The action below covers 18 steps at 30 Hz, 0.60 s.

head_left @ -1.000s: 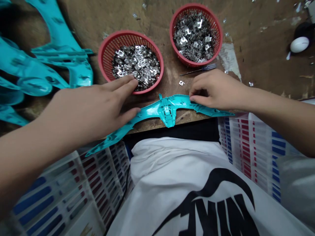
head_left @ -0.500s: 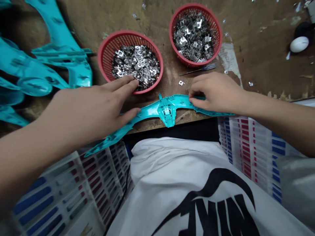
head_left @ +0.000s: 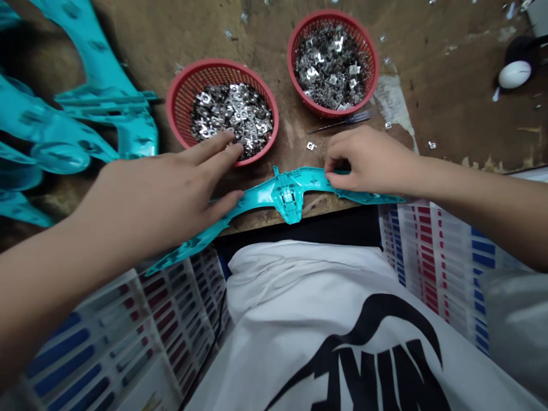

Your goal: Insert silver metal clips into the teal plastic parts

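A long curved turquoise plastic panel point(head_left: 289, 205) lies across the table's near edge, its left end jutting past it. My left hand point(head_left: 166, 188) has its fingers stretched out over the near rim of a red basket point(head_left: 171, 108) full of small metal clips point(head_left: 235, 111). The thumb of that hand rests on or just above the panel's left arm. My right hand point(head_left: 368, 157) is closed in a pinch at the panel's right arm, with thumb and forefinger touching or nearly touching it. Whatever sits between those fingertips is hidden.
Another red basket point(head_left: 295, 85) of metal clips stands farther back. Near it lie a thin screwdriver point(head_left: 342, 121) and a loose clip point(head_left: 311, 146). More turquoise panels point(head_left: 103, 74) are piled at the left. Plastic crates point(head_left: 141, 337) flank my lap below the table.
The view has shifted slightly, so the baskets appear a little lower and farther left. Both hands keep nearly the same places on and near the panel.
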Each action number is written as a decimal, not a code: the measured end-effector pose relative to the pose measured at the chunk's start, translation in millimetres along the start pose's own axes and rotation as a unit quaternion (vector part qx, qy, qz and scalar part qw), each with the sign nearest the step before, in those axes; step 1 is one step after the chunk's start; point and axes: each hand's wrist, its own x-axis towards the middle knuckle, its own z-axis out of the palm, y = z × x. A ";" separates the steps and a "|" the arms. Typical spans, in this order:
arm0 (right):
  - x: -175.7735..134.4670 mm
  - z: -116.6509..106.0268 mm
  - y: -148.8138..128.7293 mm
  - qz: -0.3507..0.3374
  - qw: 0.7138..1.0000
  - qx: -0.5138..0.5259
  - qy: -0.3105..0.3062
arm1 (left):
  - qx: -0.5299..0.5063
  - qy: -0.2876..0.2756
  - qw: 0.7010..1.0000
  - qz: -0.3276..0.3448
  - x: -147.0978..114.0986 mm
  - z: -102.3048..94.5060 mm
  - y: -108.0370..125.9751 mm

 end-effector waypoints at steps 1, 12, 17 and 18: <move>-0.1 0.0 -0.2 -0.003 1.000 0.000 -0.001 | 0.021 -0.015 1.000 -0.009 0.4 -1.9 3.5; -4.5 -8.0 -13.6 0.003 0.996 -0.091 -0.021 | 0.041 0.011 0.999 -0.016 -6.0 -4.8 3.9; -4.7 -9.9 -21.5 -0.007 0.984 -0.173 -0.049 | -0.013 0.047 0.994 0.099 -19.9 8.4 -8.0; -4.8 -9.9 -21.4 -0.012 0.983 -0.173 -0.051 | -0.019 0.016 0.991 0.134 -20.0 10.1 -7.2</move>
